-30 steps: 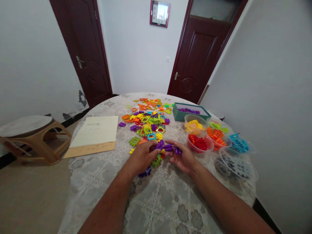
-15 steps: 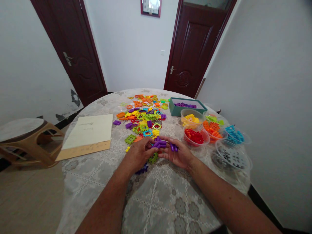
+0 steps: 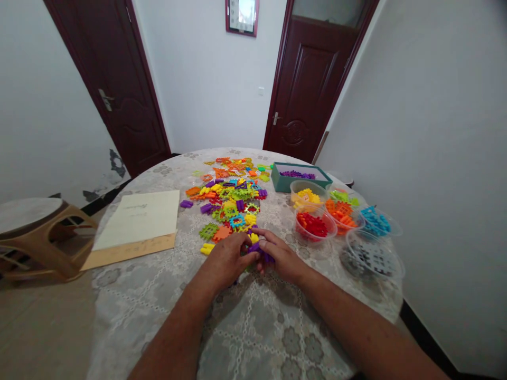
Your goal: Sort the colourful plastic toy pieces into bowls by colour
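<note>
My left hand [image 3: 229, 258] and my right hand [image 3: 283, 258] meet low over the near end of the toy pile. Between them are purple plastic building pieces [image 3: 255, 247]; the left fingers and thumb pinch one, and the right hand is closed around purple pieces at its palm. Fingers partly hide how the pieces fit together. Just beyond the hands lie an orange square piece [image 3: 222, 233], a green toothed square [image 3: 208, 230] and a blue square frame [image 3: 237, 221]. A yellow piece [image 3: 207, 248] rests left of my left hand.
Right of the pile stand clear tubs of yellow pieces [image 3: 307, 197], red pieces [image 3: 312, 225], orange pieces [image 3: 341, 214], blue pieces [image 3: 374, 220] and grey pieces [image 3: 372, 256]. Behind them is a green box [image 3: 282, 183] holding purple pieces. Paper [image 3: 138, 219] lies at left, beside a stool [image 3: 51, 232].
My right hand has moved left and turned over, bringing its purple pieces against those in my left hand. The view has shifted slightly.
</note>
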Demonstrator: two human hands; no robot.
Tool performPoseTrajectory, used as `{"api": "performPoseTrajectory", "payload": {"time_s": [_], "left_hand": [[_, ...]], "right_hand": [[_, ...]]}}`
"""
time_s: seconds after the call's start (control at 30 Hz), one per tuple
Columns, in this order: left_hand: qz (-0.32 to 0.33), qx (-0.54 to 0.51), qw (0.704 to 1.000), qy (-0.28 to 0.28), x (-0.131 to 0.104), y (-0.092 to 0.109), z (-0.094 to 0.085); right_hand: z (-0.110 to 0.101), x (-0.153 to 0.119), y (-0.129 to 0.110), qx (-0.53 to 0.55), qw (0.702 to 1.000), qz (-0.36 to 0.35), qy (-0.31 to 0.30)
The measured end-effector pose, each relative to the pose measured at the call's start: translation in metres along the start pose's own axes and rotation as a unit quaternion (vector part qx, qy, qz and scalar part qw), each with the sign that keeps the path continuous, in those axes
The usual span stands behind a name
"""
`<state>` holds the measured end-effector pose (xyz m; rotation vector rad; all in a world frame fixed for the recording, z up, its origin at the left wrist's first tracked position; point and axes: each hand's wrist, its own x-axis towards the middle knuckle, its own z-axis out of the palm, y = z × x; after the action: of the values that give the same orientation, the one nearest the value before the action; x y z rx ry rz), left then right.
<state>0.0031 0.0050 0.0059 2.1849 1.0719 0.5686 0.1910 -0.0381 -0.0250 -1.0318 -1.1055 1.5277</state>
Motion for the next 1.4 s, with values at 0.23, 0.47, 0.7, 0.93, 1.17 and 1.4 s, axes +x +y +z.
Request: {"api": "performPoseTrajectory", "payload": {"time_s": [0.23,0.47,0.7,0.93,1.17,1.4], "left_hand": [[0.027,-0.018,0.999,0.018,-0.003,0.008,-0.002],[0.007,-0.100,0.995,-0.031,-0.004,0.008,-0.004],[0.052,-0.095,0.993,-0.045,-0.004,0.009,-0.001],[0.121,-0.063,0.991,-0.005,-0.002,0.009,0.007],[0.124,-0.023,0.992,-0.022,-0.005,0.004,-0.001],[0.103,-0.047,0.994,-0.011,-0.003,0.003,-0.002]], "right_hand": [[0.001,-0.003,0.004,-0.115,0.992,-0.051,-0.001],[0.002,-0.003,0.005,-0.096,0.994,-0.056,-0.005],[0.002,-0.002,0.008,-0.150,0.983,-0.092,0.058],[0.007,-0.002,0.011,-0.115,0.985,-0.100,0.079],[0.001,-0.003,0.006,-0.059,0.997,-0.048,-0.025],[-0.006,-0.004,-0.005,-0.016,0.999,-0.003,-0.034]]}}
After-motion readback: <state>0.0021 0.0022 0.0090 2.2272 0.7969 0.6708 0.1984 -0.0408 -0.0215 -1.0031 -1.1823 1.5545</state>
